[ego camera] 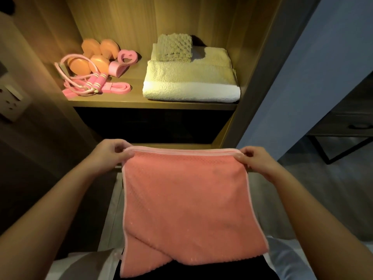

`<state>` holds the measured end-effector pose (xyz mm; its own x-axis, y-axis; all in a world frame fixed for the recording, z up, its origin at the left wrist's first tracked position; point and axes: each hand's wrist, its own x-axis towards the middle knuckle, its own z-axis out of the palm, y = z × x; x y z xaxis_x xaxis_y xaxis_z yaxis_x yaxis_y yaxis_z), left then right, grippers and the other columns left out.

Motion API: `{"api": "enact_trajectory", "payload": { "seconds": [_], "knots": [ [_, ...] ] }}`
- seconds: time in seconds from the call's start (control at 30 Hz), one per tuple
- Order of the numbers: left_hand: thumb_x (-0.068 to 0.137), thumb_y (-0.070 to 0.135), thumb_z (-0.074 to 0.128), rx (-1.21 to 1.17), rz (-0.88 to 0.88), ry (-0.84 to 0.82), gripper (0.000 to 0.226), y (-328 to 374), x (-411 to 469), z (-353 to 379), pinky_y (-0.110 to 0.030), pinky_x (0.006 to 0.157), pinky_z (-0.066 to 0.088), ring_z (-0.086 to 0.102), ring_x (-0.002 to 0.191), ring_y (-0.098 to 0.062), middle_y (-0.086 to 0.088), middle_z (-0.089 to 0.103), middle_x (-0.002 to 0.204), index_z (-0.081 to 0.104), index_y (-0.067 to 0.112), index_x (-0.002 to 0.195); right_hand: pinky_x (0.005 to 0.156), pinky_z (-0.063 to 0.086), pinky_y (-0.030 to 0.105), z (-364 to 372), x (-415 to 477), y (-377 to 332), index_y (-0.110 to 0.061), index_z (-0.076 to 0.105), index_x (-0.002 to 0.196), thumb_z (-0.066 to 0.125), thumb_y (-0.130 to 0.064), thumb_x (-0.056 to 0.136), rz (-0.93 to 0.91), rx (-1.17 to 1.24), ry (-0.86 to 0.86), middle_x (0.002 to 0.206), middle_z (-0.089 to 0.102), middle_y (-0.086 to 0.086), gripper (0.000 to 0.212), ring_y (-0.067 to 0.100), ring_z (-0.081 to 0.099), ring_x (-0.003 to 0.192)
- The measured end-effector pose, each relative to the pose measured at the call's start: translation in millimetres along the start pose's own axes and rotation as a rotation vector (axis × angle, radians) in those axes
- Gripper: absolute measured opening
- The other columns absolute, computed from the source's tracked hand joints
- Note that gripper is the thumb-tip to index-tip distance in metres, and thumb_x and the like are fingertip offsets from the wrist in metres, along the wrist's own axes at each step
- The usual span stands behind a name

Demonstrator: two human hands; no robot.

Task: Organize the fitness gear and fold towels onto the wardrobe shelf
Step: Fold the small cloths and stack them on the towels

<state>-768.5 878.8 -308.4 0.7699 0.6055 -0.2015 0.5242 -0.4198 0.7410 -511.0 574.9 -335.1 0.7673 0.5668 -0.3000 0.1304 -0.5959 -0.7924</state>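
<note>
The wooden wardrobe (141, 21) fills the view from 10 to 1 o'clock, lit warm from inside, with a blue-grey wall (323, 57) to its right at 2 o'clock. Its shelf (137, 77) runs across at 12 o'clock.

At 6 o'clock hangs the pink towel (185, 199), doubled over and held up in front of the wardrobe, below the shelf and well apart from it. The left hand (111, 152) pinches its top corner at 9 o'clock of the cloth, and the right hand (256, 160) pinches the corner at 3 o'clock.

On the shelf's right half lies a folded white towel (191, 81) with a small waffle cloth (174, 47) on top. On the left half sit orange dumbbells (94, 55), a pink jump rope (94, 82) and a flat pink band (119, 88).

A dark cabinet (347, 118) at 3 o'clock is cut off by the frame. A wall socket (10, 98) sits at 9 o'clock.

The compartment under the shelf is too dark to read. The pink towel's lower edge runs out of view.
</note>
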Motion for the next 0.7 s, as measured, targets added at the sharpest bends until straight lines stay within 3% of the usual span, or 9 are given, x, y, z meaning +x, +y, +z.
{"api": "enact_trajectory", "payload": {
  "seconds": [0.07,0.2,0.37,0.53,0.7],
  "knots": [
    [0.091,0.023,0.064,0.013,0.048,-0.003,0.007,19.8,4.5,-20.2,-0.027,0.073,0.046,0.063,0.091,-0.014,0.001,0.068,0.093,0.069,0.017,0.091,0.059,0.047,0.018,-13.9,5.1,-20.6,-0.006,0.066,0.090,0.062,-0.018,0.094,-0.080,-0.009,0.033,0.080,0.062,0.004,0.013,0.013,0.056,0.070],
    [0.095,0.027,0.059,-0.156,0.143,0.160,0.016,71.6,15.0,-55.8,-0.025,0.071,0.044,0.061,0.088,-0.015,0.000,0.066,0.093,0.067,0.013,0.092,0.072,0.046,0.034,-38.8,9.8,-72.0,-0.011,0.064,0.083,0.057,-0.024,0.097,-0.273,0.062,0.163,0.076,0.059,-0.001,0.020,0.012,0.053,0.073],
    [0.096,0.023,0.059,-0.277,0.365,0.271,0.019,140.3,22.8,-70.0,-0.024,0.069,0.050,0.058,0.080,-0.014,-0.004,0.064,0.089,0.066,0.006,0.096,0.063,0.042,0.023,-52.6,6.4,-140.0,-0.015,0.065,0.084,0.061,-0.029,0.094,-0.529,0.090,0.194,0.076,0.059,-0.007,0.018,0.006,0.053,0.070],
    [0.096,0.013,0.058,-0.272,0.356,0.491,0.013,141.5,34.1,-113.2,-0.042,0.076,0.052,0.056,0.083,-0.023,-0.003,0.059,0.080,0.059,0.016,0.083,0.068,0.045,0.030,-93.8,10.8,-149.5,-0.024,0.056,0.070,0.062,-0.024,0.093,-0.493,0.101,0.524,0.071,0.056,-0.006,0.023,0.015,0.053,0.074],
    [0.098,0.022,0.054,-0.387,0.393,0.391,0.014,153.7,39.1,-92.0,-0.040,0.076,0.049,0.056,0.082,-0.023,-0.009,0.060,0.088,0.060,0.011,0.092,0.065,0.041,0.024,-71.8,5.0,-162.0,-0.026,0.056,0.080,0.056,-0.023,0.096,-0.585,0.188,0.406,0.079,0.055,-0.007,0.017,0.006,0.050,0.072]
  ]
}}
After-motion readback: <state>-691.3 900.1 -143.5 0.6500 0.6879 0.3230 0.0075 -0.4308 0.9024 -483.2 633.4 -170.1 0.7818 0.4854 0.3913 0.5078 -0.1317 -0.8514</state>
